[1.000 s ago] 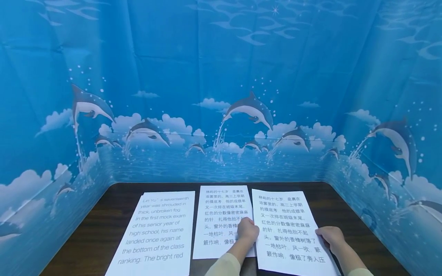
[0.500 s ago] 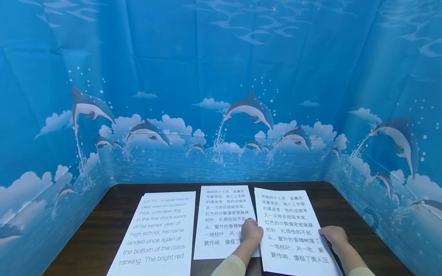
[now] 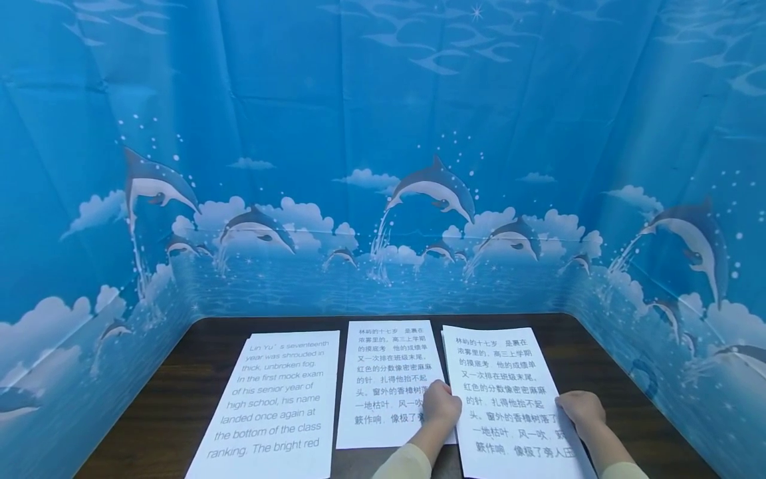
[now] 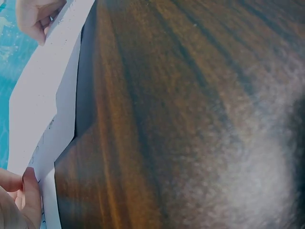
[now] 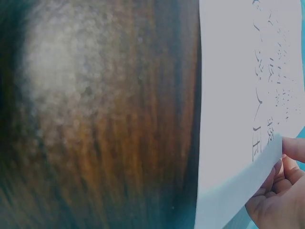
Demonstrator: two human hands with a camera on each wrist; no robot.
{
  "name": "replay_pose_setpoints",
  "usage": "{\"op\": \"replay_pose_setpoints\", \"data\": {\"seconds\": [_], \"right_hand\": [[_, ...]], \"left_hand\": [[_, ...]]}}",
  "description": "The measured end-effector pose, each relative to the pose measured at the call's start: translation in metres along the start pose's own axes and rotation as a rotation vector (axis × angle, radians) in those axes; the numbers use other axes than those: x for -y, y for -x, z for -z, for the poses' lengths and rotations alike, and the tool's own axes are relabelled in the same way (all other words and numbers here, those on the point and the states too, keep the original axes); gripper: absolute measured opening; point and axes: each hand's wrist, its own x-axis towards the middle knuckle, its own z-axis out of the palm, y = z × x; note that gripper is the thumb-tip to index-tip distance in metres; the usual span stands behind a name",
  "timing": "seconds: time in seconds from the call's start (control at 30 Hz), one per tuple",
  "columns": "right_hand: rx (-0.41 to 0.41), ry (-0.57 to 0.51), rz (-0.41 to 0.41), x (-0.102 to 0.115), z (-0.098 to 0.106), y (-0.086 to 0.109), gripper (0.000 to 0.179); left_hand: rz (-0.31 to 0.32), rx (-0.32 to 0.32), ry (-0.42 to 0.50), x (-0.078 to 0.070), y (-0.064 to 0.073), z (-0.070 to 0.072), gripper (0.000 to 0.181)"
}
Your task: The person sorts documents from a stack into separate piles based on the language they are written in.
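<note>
A white sheet of printed Chinese text [image 3: 505, 392] lies at the right, between my two hands. My left hand [image 3: 441, 407] pinches its left edge, and in the left wrist view thumb and fingers [image 4: 31, 191] close on the paper's border. My right hand [image 3: 583, 414] holds the opposite edge, thumb on top and fingers curled beneath, as the right wrist view shows. Paper edges show from under this sheet at its left side. Beside it, a second Chinese page [image 3: 383, 386] lies in the middle, its lower right partly covered by my left hand.
Farther left lies a stack of English-printed pages [image 3: 269, 399], slightly fanned at its left edge. All the paper is on a dark wood-grain table [image 3: 149, 399]. A blue dolphin-print curtain [image 3: 311, 133] encloses the table's back and sides.
Both hands and the right-hand sheet have shifted a little to the right. More of the middle page's text now shows beside the left hand.
</note>
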Motion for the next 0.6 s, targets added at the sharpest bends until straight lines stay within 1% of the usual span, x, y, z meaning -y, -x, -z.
{"op": "replay_pose_setpoints", "data": {"seconds": [0.17, 0.27, 0.43, 0.6], "right_hand": [[0.015, 0.009, -0.006, 0.000, -0.001, 0.001, 0.027], [0.007, 0.020, -0.006, 0.002, -0.001, 0.002, 0.027], [-0.021, 0.035, 0.019, 0.007, -0.001, 0.005, 0.026], [-0.026, 0.031, 0.000, 0.010, -0.002, 0.009, 0.024]], "left_hand": [[0.002, -0.001, 0.006, -0.001, 0.000, 0.000, 0.014], [0.015, 0.014, 0.011, -0.001, 0.000, 0.001, 0.014], [0.007, 0.002, -0.004, -0.001, -0.001, 0.002, 0.014], [0.001, 0.001, -0.007, -0.001, -0.002, 0.001, 0.013]]}}
